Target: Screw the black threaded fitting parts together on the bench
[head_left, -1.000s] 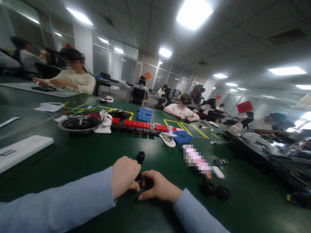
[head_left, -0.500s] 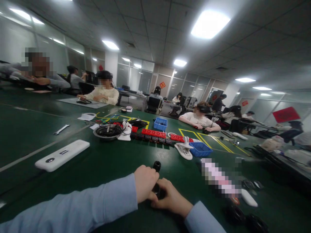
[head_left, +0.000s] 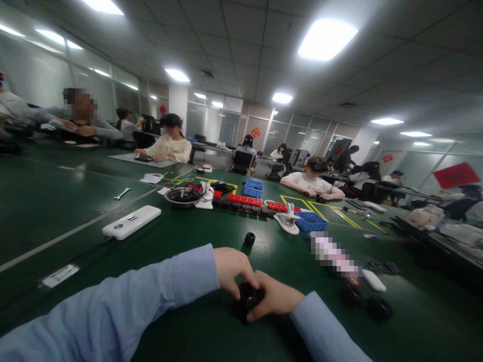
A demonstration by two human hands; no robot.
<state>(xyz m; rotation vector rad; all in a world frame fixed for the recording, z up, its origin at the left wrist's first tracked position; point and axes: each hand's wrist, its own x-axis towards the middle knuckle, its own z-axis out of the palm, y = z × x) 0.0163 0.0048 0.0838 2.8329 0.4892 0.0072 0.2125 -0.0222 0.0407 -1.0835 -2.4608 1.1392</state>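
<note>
Both hands are close together over the green table (head_left: 204,236), around a dark round part (head_left: 249,295) whose kind I cannot make out. My left hand (head_left: 232,269) arches over it from the left, thumb and fingers curled on its near and far sides. From the right, my right hand (head_left: 277,295) wraps its thumb and fingers about the same part. The fingers cover much of its outline. Just beyond the hands, a small black ribbed cylinder (head_left: 249,239) stands on the table, touched by neither hand.
A white oblong device (head_left: 132,222) and a wrench (head_left: 123,193) lie to the left. Ahead are red power strips (head_left: 244,201), a white clip (head_left: 287,221), a metal bowl (head_left: 183,203) and a blue bin (head_left: 311,221). Black round parts (head_left: 379,307) sit at right. Co-workers sit across the table.
The camera view has shifted, showing more of the table at left. My left hand has opened its grip into an arch around the dark part, and the small cylinder now shows clear of the hand.
</note>
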